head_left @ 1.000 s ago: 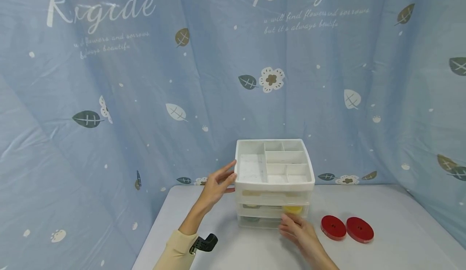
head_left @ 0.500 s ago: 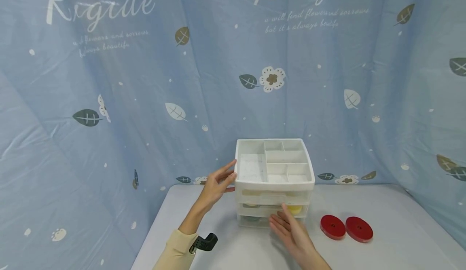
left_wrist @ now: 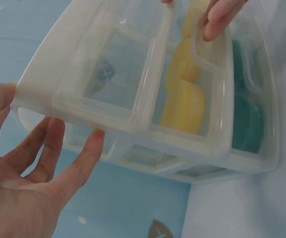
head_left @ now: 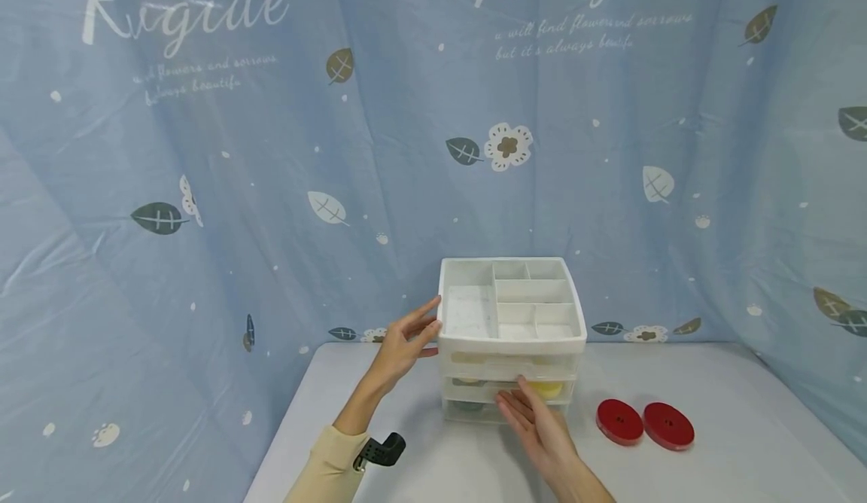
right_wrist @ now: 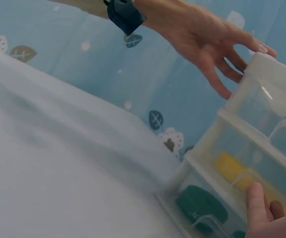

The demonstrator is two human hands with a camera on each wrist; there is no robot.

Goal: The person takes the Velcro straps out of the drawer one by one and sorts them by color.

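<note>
A white plastic drawer unit (head_left: 511,347) with three clear-fronted drawers and a divided top tray stands on the table. My left hand (head_left: 400,345) rests its spread fingertips against the unit's left side. Low in front of the unit, my right hand (head_left: 547,435) touches the middle drawer (left_wrist: 212,106) near its front handle with extended fingers. Yellow pieces (left_wrist: 183,108) show inside that drawer, and green pieces (left_wrist: 248,124) lie in the bottom one. Through the front of the top drawer (left_wrist: 115,74) I see no coloured pieces. All three drawers look pushed in.
Two red discs (head_left: 619,422) with small holes at their centres lie side by side on the white table (head_left: 433,465), right of the unit. A blue patterned curtain (head_left: 379,149) hangs directly behind. A black strap (head_left: 382,450) is on the left wrist.
My right hand has shifted left along the drawer fronts from the yellow end towards the middle, its fingers straightening. The left hand, unit and red discs have stayed put.
</note>
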